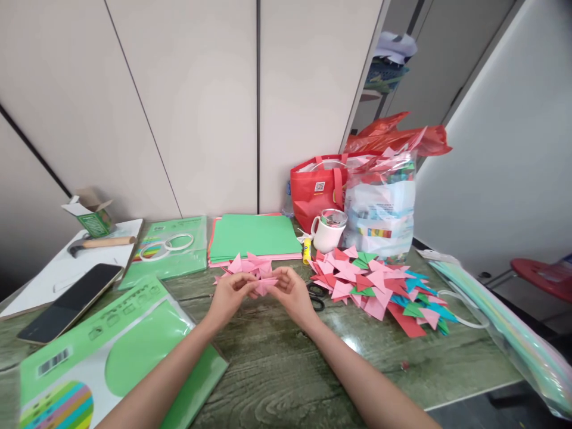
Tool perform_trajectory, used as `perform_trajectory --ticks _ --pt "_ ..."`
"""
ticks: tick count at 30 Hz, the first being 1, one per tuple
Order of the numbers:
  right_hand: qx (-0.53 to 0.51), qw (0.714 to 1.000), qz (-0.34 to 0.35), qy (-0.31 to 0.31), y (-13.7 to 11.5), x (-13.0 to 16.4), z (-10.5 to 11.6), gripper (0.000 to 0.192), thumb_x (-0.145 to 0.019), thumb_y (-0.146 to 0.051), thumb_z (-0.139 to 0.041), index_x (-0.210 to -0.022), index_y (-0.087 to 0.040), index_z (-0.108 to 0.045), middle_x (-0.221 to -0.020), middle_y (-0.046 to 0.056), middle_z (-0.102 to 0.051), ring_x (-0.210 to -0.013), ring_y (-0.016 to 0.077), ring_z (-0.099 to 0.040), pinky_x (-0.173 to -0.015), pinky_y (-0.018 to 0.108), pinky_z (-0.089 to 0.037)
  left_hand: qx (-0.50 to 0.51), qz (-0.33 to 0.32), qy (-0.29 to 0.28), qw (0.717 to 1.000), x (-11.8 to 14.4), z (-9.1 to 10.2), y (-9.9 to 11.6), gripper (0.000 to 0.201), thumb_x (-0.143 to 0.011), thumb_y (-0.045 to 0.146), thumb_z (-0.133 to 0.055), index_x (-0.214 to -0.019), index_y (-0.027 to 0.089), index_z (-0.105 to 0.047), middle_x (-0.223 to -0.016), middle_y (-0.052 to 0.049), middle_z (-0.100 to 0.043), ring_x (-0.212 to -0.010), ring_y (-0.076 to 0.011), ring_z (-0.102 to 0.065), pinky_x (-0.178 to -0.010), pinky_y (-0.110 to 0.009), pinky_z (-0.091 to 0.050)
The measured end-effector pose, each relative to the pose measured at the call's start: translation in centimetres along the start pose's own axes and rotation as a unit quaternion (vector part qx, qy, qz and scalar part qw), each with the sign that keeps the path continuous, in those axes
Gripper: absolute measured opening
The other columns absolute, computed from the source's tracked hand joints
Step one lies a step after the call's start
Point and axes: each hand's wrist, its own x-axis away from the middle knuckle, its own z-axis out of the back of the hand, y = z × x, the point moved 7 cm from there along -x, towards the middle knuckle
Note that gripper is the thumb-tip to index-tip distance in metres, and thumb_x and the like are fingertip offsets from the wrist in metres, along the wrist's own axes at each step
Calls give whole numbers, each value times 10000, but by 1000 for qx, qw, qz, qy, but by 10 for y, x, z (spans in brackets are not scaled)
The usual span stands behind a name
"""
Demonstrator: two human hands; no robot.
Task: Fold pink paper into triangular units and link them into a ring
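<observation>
Between my hands, above the table, is a piece of pink folded paper [267,285]. My left hand [231,295] pinches its left side with thumb and fingers, and my right hand [292,295] grips the right side. Just behind them lie more pink folded pieces [241,267], partly hidden by my fingers. Black-handled scissors [317,301] rest close to my right hand, mostly covered. Farther right spreads a heap of folded paper triangles [353,279] in pink, red, green and blue.
Coloured paper sheets [254,235], a yellow glue stick [307,251], a white mug [329,233], a red bag [308,190] and a filled plastic bag [379,208] stand behind. Leftward are paper packs [138,351], a phone [71,302] and a hammer [102,242]. Wrapped strips [504,328] edge the right.
</observation>
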Motion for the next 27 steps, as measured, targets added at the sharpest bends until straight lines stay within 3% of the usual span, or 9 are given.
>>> perform_trajectory --ticks 5,9,16,24,27 --pt "4 1000 -6 15 6 -2 5 291 -701 -252 -612 -939 -200 -453 -647 -37 -585 -568 114 -581 -575 243 -483 24 8 -26 999 -3 -4 -7 275 -654 273 -648 -904 161 -637 -614 -11 -683 -554 -186 -651 -601 -329 -543" --pt "30 1000 -1 8 4 -7 5 310 -703 -265 -607 -971 -196 -466 -721 -6 -613 -626 134 -592 -611 270 -494 48 17 -19 999 -4 -2 -17 256 -709 330 -596 -903 167 -627 -682 -34 -696 -606 -199 -663 -633 -360 -551" --pt "44 998 31 11 3 -5 -3 166 -721 -240 -604 -879 -193 -582 -907 42 -592 -855 170 -580 -740 289 -490 87 21 18 996 -3 4 -27 158 -702 299 -618 -756 151 -598 -624 -13 -661 -582 -180 -648 -602 -325 -553" --pt "100 993 54 29 2 3 -2 120 -773 -263 -564 -820 -188 -644 -874 53 -615 -844 177 -566 -772 310 -462 64 0 13 998 1 -3 -20 264 -715 281 -584 -961 186 -568 -831 -42 -676 -630 -168 -650 -607 -316 -555" --pt "93 994 33 36 6 4 1 140 -778 -290 -551 -824 -184 -631 -842 50 -602 -786 169 -561 -690 282 -478 16 -1 13 1000 2 -4 -20 216 -715 293 -587 -901 185 -604 -761 -36 -682 -637 -175 -652 -636 -310 -549"
